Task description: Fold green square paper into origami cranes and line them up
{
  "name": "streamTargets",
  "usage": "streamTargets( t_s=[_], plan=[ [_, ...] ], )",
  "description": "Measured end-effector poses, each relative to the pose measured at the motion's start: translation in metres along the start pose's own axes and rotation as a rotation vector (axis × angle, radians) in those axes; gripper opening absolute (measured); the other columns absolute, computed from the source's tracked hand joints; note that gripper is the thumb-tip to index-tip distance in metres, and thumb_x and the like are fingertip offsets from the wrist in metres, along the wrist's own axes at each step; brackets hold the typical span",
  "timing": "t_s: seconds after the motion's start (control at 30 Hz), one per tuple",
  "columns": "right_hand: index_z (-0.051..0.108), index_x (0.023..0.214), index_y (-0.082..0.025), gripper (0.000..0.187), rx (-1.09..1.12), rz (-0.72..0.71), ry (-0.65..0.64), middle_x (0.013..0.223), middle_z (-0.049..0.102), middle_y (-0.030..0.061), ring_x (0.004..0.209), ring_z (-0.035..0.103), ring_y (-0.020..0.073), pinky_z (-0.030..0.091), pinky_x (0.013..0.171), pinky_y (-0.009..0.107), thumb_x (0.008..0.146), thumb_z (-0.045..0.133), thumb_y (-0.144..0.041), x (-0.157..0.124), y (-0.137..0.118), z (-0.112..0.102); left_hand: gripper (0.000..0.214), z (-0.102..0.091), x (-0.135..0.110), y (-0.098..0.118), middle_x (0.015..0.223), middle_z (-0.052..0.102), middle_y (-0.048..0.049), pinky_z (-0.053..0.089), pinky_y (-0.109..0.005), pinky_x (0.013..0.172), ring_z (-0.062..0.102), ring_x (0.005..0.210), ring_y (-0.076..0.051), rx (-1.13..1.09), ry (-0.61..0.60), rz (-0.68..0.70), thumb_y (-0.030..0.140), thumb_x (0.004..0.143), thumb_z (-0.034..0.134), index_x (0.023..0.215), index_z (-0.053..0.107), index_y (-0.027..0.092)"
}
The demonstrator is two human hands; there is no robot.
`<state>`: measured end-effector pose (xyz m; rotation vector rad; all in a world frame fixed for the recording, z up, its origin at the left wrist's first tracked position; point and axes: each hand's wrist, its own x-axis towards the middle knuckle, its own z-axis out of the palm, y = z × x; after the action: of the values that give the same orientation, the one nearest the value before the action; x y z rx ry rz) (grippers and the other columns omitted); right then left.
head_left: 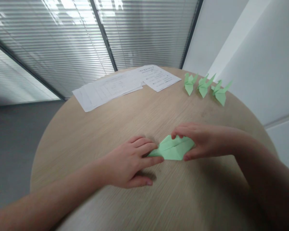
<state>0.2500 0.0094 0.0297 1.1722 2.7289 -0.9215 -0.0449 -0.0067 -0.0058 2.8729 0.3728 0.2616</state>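
Observation:
A piece of folded light-green origami paper lies on the round wooden table, a crease running along its middle and a narrow point toward the left. My left hand rests flat over that narrow end, fingers stretched out and thumb apart on the wood. From the right, my right hand holds the wider end, with curled fingers on the far edge and the thumb at the near edge. The narrow tip is partly hidden under my left fingers.
Three green paper cranes stand in a row at the table's far right. Printed sheets overlap along the far edge. Behind the table are glass panels with blinds and a white wall.

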Motion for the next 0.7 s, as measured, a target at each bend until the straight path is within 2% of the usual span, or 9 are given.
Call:
streamTargets(
  t_s=[0.07,0.17,0.27,0.33,0.4,0.5,0.7],
  plan=[
    [0.062,0.117,-0.019,0.039,0.051,0.057,-0.028,0.105,0.066,0.0061,0.094,0.061,0.0216,0.046,0.083,0.033,0.085,0.069,-0.041,0.001,-0.001,-0.003,0.052,-0.001,-0.001,-0.001,0.131,0.060,-0.0161,0.039,-0.052,0.109,0.053,0.125,-0.032,0.007,0.002,0.000,0.055,0.096,0.051,0.134,0.058,0.020],
    [0.065,0.112,-0.019,0.030,0.022,0.143,0.057,0.094,0.068,0.0055,0.081,0.061,0.0194,0.044,0.073,0.030,0.090,0.062,-0.040,0.008,-0.005,-0.003,0.046,-0.001,-0.004,-0.004,0.137,0.058,-0.0167,0.037,-0.050,0.112,0.050,0.130,-0.032,0.056,0.021,-0.024,0.051,0.097,0.050,0.127,0.061,0.017],
    [0.066,0.113,-0.020,0.028,-0.014,0.149,0.094,0.086,0.069,0.0034,0.076,0.060,0.0181,0.040,0.067,0.029,0.091,0.061,-0.036,0.015,-0.010,0.004,0.040,-0.001,-0.005,-0.005,0.137,0.057,-0.0153,0.038,-0.052,0.111,0.049,0.128,-0.033,0.156,0.056,-0.148,0.046,0.099,0.050,0.124,0.062,0.018],
    [0.069,0.099,-0.020,0.019,-0.028,0.158,0.076,0.076,0.068,0.0015,0.069,0.057,0.0164,0.036,0.062,0.028,0.091,0.060,-0.035,0.018,-0.014,0.009,0.037,0.000,-0.005,-0.002,0.131,0.059,-0.0144,0.042,-0.053,0.105,0.053,0.120,-0.033,0.210,0.059,-0.267,0.043,0.100,0.049,0.125,0.062,0.019],
    [0.067,0.084,-0.019,0.018,-0.054,0.163,0.087,0.073,0.066,0.0008,0.066,0.055,0.0152,0.033,0.060,0.028,0.090,0.061,-0.035,0.020,-0.018,0.014,0.037,0.001,-0.004,0.000,0.121,0.062,-0.0133,0.046,-0.053,0.099,0.056,0.112,-0.032,0.220,0.035,-0.344,0.043,0.100,0.048,0.125,0.062,0.020],
    [0.065,0.076,-0.019,0.020,-0.052,0.130,0.089,0.071,0.065,-0.0004,0.064,0.052,0.0136,0.031,0.059,0.028,0.089,0.062,-0.034,0.021,-0.025,0.021,0.039,0.001,-0.002,0.002,0.116,0.062,-0.0122,0.047,-0.053,0.097,0.057,0.108,-0.031,0.179,0.012,-0.372,0.045,0.100,0.046,0.126,0.062,0.019],
    [0.067,0.081,-0.020,0.010,0.030,-0.004,0.024,0.069,0.061,-0.0034,0.064,0.048,0.0118,0.032,0.060,0.026,0.087,0.064,-0.028,0.025,-0.030,0.028,0.037,0.002,-0.002,0.004,0.127,0.062,-0.0123,0.045,-0.052,0.102,0.057,0.117,-0.031,0.114,0.040,-0.398,0.040,0.098,0.052,0.128,0.060,0.019]
  ],
)
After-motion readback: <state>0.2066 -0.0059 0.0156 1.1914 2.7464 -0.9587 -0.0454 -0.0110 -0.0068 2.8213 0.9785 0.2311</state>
